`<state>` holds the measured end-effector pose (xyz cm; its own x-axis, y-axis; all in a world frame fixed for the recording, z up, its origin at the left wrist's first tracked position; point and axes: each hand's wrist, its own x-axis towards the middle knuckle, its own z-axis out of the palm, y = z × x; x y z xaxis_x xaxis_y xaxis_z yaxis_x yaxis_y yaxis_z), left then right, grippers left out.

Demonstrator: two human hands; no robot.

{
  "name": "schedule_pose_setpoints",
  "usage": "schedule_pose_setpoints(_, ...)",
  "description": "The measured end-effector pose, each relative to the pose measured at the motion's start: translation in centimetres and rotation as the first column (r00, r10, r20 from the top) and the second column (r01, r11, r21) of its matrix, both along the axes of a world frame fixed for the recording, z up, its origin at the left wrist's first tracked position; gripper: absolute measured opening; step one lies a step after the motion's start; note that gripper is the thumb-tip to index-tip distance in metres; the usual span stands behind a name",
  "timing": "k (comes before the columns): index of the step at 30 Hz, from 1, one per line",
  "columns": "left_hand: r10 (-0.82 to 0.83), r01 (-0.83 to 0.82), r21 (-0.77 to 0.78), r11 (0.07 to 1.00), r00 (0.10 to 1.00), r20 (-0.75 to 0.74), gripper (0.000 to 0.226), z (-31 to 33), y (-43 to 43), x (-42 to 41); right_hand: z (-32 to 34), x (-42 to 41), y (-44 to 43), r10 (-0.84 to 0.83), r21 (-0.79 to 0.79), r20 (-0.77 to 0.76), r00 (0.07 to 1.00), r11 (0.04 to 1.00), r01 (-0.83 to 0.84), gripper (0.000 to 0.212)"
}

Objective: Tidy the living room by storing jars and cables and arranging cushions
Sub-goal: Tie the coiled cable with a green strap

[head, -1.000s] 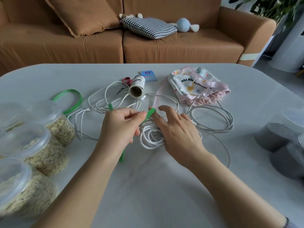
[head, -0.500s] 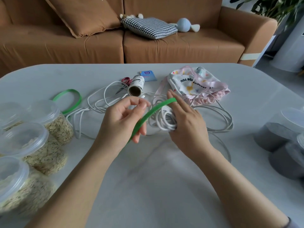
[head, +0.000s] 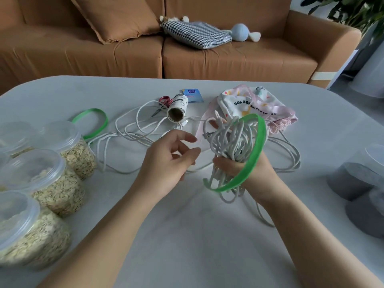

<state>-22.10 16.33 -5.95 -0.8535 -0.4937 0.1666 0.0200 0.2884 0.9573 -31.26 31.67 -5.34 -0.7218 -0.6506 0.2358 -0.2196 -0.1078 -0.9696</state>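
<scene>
The long brown fabric sofa [head: 228,59] fills the far side, with a square brown cushion [head: 118,17] leaning on its back and a black-and-white houndstooth cushion [head: 197,34] lying flat on the seat to its right, a round pale blue soft toy [head: 241,32] just beside it. Nearer is the pale grey surface [head: 187,235]. Clear plastic jars of oats [head: 68,154] stand along its left edge, and dark grey lidded jars [head: 353,179] sit at the right edge. A pink printed drawstring pouch [head: 255,104] lies far right of centre. My right hand [head: 266,173] is raised above the surface near the middle, its fingers clamped round the lower part of a coiled bundle of white cable [head: 230,140], whose loops stand up above my fist while its tail trails down to the surface. A green flat strap [head: 262,142] arcs over the right side of that bundle and across my hand. My left hand [head: 168,163] hovers just left of the bundle, fingers apart and loosely bent, holding nothing. More loose white cable [head: 133,129] sprawls far left of it, beside a green band loop [head: 91,121], a cardboard-cored roll [head: 176,111], red-handled scissors [head: 164,100] and a small blue packet [head: 192,95].
</scene>
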Motion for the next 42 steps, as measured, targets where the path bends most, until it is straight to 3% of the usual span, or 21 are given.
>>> schedule_pose_setpoints(4, 0.015, -0.022, -0.060, 0.998, 0.994, -0.107, 0.018, 0.2, 0.1, 0.1, -0.1, -0.2, 0.0, 0.125, -0.078, 0.086, 0.988, 0.990, -0.119, 0.047)
schedule_pose_setpoints(7, 0.013, -0.024, -0.062, 0.998, 0.985, -0.171, 0.020, 0.6, -0.1, 0.2, -0.1, -0.5, 0.0, 0.186, -0.126, 0.170, 0.968, 0.978, -0.166, 0.056)
schedule_pose_setpoints(13, -0.059, 0.042, -0.088, 0.995, 0.978, -0.201, 0.025, 0.6, -0.1, 0.2, 0.2, -0.1, 0.3, 0.363, -0.170, 0.328, 0.872, 0.931, -0.323, 0.035)
schedule_pose_setpoints(19, -0.095, 0.066, -0.129, 0.989, 0.966, -0.238, 0.024, 0.5, -0.1, 0.3, -0.1, 0.0, 0.3, 0.378, -0.154, 0.405, 0.832, 0.926, -0.346, 0.033)
schedule_pose_setpoints(24, -0.105, 0.022, -0.290, 0.957, 0.956, -0.274, 0.013, 0.4, -0.2, 0.2, 0.0, 0.3, 0.5, 0.420, -0.273, 0.480, 0.770, 0.906, -0.323, 0.042)
schedule_pose_setpoints(28, -0.199, 0.030, -0.525, 0.851, 0.943, -0.268, 0.005, 0.5, -0.5, 0.6, -0.2, -0.2, 0.6, 0.402, -0.245, 0.479, 0.781, 0.915, -0.321, 0.054)
schedule_pose_setpoints(32, -0.241, 0.043, -0.609, 0.792, 0.939, -0.246, 0.007, 0.5, -0.6, 0.8, -0.7, -1.1, 0.8, 0.386, -0.215, 0.451, 0.805, 0.922, -0.321, 0.075)
schedule_pose_setpoints(36, -0.207, 0.005, -0.619, 0.785, 0.945, -0.255, 0.007, 0.1, -0.6, 0.6, -1.0, -1.3, 0.7, 0.294, -0.093, 0.339, 0.893, 0.956, -0.279, 0.061)
schedule_pose_setpoints(39, -0.220, 0.027, -0.615, 0.788, 0.945, -0.240, 0.011, -0.1, -0.6, 0.7, -0.8, -1.0, 0.4, 0.191, -0.030, 0.234, 0.953, 0.982, -0.189, 0.036)
schedule_pose_setpoints(42, -0.232, 0.015, -0.674, 0.739, 0.944, -0.233, 0.016, -0.1, -0.5, 0.7, -1.0, -1.1, 0.2, 0.150, 0.028, 0.175, 0.973, 0.987, -0.158, 0.037)
